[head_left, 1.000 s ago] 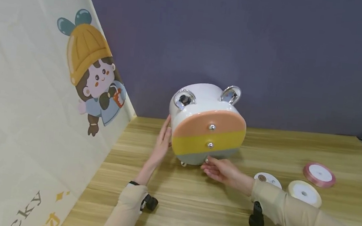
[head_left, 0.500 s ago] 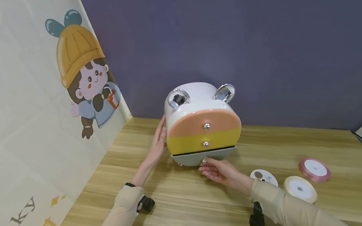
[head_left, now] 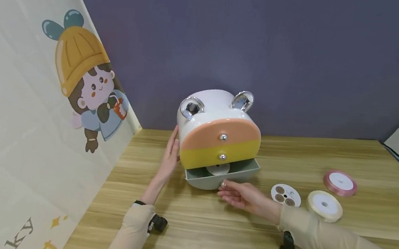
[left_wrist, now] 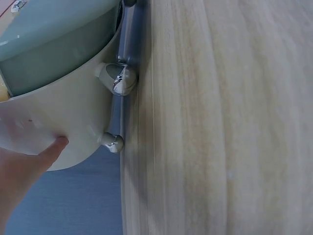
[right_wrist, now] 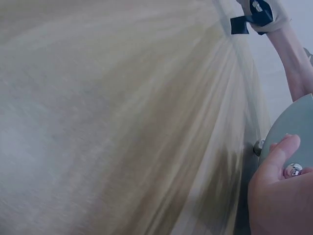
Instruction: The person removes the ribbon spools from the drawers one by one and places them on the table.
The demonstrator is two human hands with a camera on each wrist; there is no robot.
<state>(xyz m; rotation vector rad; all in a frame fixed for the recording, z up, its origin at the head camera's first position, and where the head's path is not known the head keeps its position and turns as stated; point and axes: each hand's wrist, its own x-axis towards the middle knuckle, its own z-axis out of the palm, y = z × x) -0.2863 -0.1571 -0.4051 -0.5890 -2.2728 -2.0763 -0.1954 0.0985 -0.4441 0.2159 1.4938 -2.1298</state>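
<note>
A white rounded storage box (head_left: 214, 101) with two silver ears stands at the back of the table, its front striped orange, yellow and grey-green. Its grey-green bottom drawer (head_left: 203, 181) is pulled partway out, and a white disc (head_left: 218, 169) shows inside. My right hand (head_left: 243, 196) pinches the round silver knob (head_left: 223, 184) between thumb and finger; the right wrist view shows this knob (right_wrist: 293, 170) beside the thumb. With extended fingers, my left hand (head_left: 168, 163) rests against the box's left side. In the left wrist view, a fingertip touches the white shell (left_wrist: 73, 117) near its silver feet.
To the right lie a white disc with brown circles (head_left: 286, 195), a cream ribbon spool (head_left: 325, 205) and a pink ribbon spool (head_left: 340, 183). A dark wall panel (head_left: 302, 62) rises behind the box. A pale cartoon-printed sheet (head_left: 0, 118) borders the left.
The bottom drawer has come from closed to partly open, drawn toward me by my right hand on its knob. My left hand stays against the box. The view has shifted slightly right.
</note>
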